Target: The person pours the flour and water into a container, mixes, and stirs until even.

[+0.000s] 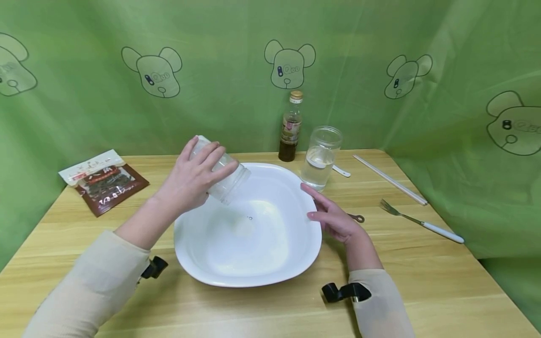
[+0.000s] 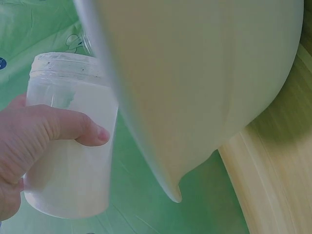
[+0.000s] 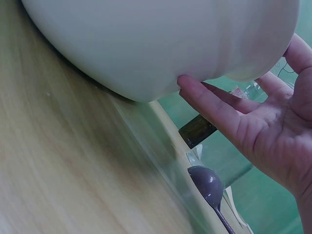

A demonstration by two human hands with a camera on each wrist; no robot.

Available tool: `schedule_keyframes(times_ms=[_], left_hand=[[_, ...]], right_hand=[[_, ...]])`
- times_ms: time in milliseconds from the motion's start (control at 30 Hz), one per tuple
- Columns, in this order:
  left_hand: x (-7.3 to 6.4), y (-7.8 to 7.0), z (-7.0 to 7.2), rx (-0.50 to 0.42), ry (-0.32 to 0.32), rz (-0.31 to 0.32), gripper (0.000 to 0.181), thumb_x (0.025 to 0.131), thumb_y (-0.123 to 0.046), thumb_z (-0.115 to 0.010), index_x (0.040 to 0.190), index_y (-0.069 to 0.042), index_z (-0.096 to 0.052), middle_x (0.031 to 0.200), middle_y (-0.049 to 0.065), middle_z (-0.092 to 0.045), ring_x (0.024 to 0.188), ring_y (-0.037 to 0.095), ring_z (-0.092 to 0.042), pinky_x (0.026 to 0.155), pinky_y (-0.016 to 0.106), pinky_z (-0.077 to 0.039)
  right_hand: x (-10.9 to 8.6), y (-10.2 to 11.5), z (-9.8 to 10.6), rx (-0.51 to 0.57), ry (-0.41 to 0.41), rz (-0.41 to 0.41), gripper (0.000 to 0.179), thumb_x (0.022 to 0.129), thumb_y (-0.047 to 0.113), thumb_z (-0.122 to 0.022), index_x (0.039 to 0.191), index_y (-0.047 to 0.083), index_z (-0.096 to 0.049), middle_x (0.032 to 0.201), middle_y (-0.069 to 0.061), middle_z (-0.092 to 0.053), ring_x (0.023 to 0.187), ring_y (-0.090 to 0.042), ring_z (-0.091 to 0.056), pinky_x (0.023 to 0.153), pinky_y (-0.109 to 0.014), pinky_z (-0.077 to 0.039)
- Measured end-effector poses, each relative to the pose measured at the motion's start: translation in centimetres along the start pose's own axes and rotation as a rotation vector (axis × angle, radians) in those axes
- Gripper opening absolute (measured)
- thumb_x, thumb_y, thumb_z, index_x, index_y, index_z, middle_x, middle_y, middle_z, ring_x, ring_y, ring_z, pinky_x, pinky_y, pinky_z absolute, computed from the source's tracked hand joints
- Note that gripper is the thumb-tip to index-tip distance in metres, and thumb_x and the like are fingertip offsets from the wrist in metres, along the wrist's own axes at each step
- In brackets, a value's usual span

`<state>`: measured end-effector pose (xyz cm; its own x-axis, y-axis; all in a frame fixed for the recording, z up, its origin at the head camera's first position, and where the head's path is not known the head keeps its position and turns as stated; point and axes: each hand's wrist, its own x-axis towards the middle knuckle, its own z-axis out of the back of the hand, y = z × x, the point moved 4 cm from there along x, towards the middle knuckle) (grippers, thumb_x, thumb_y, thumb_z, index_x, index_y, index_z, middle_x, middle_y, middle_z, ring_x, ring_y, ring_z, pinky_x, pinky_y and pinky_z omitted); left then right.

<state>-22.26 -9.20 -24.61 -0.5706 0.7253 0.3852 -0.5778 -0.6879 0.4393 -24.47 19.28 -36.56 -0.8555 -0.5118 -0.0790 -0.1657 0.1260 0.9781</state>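
Observation:
My left hand [image 1: 192,176] grips a clear, cloudy plastic jar [image 1: 230,183] and tilts it, open mouth down, over the left back part of a white basin [image 1: 249,244]. In the left wrist view the thumb lies across the jar [image 2: 68,165], which looks whitish; its contents are hard to tell. At the basin's right rim, my right hand [image 1: 338,220] holds on with the thumb at the edge and the other fingers along the outer wall, as the right wrist view shows. A small ring-shaped mark shows on the basin floor.
Behind the basin stand a dark sauce bottle [image 1: 289,129] and a jar of clear liquid [image 1: 320,162], with a white spoon [image 1: 341,171] beside it. A dark spoon [image 3: 207,184] lies past my right hand. Pale sticks [image 1: 390,180] and a fork [image 1: 422,222] lie right, a food packet [image 1: 105,183] left.

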Motion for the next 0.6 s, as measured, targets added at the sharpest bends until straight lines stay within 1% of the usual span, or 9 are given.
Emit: schedule_keyframes(times_ms=[167,367,467,600], left_hand=[[0.07,-0.09,0.07,0.005,-0.001,-0.003,0.075,0.058,-0.006,-0.071,0.125,-0.019,-0.042,0.125,0.017,-0.038,0.118,0.032,-0.026,0.101,0.05,0.0],[0.07,0.03,0.11,0.003,-0.012,0.006,0.077,0.056,-0.007,-0.071,0.126,-0.019,-0.042,0.124,0.017,-0.039,0.117,0.032,-0.027,0.1,0.051,-0.002],[-0.01,0.16,-0.06,-0.053,-0.014,0.042,0.078,0.054,-0.011,-0.073,0.125,-0.018,-0.042,0.123,0.018,-0.039,0.115,0.033,-0.03,0.1,0.053,-0.005],[-0.22,0.56,-0.63,-0.151,-0.014,0.115,0.081,0.051,-0.017,-0.076,0.125,-0.017,-0.042,0.121,0.018,-0.04,0.113,0.034,-0.032,0.097,0.055,-0.012]], right_hand=[[-0.01,0.03,-0.02,0.006,0.004,0.0,0.069,0.08,-0.005,-0.048,0.138,0.023,-0.021,0.138,-0.012,-0.017,0.104,-0.036,-0.046,0.074,-0.047,-0.045],[0.0,0.07,0.0,0.018,0.006,-0.006,0.07,0.08,-0.005,-0.047,0.138,0.023,-0.02,0.138,-0.012,-0.017,0.104,-0.037,-0.045,0.074,-0.047,-0.045],[0.02,0.07,0.01,0.018,0.005,-0.003,0.07,0.08,-0.005,-0.048,0.138,0.023,-0.021,0.138,-0.012,-0.017,0.104,-0.037,-0.045,0.074,-0.048,-0.045],[0.03,0.01,0.03,0.016,0.007,0.0,0.07,0.08,-0.005,-0.048,0.138,0.023,-0.021,0.139,-0.011,-0.016,0.104,-0.036,-0.046,0.073,-0.048,-0.045]])
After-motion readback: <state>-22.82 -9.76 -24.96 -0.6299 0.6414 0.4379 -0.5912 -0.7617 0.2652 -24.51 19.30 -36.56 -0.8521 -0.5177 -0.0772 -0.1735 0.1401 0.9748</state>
